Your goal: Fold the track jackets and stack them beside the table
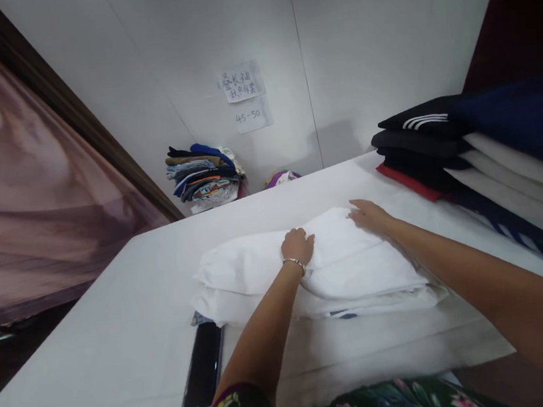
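Note:
A white garment [359, 272], partly folded, lies across the table in front of me, a sleeve-like part stretching to the left. My left hand [298, 245], with a bracelet at its wrist, presses on the middle of it with curled fingers that seem to grip the cloth. At the garment's far right edge is my right hand [371, 216], its fingers apart and touching the fabric. A small dark blue mark shows at the garment's near edge. Left of it lies a black phone [203, 369], partly hidden by my left forearm.
Folded clothes, mostly dark, are stacked [422, 139] on the table's right side. Beyond the far edge stands another clothes pile [205, 172] beside a purple-and-white bundle [282, 178]. Handwritten papers [243, 83] hang on the wall. A pink curtain [40, 172] hangs at left.

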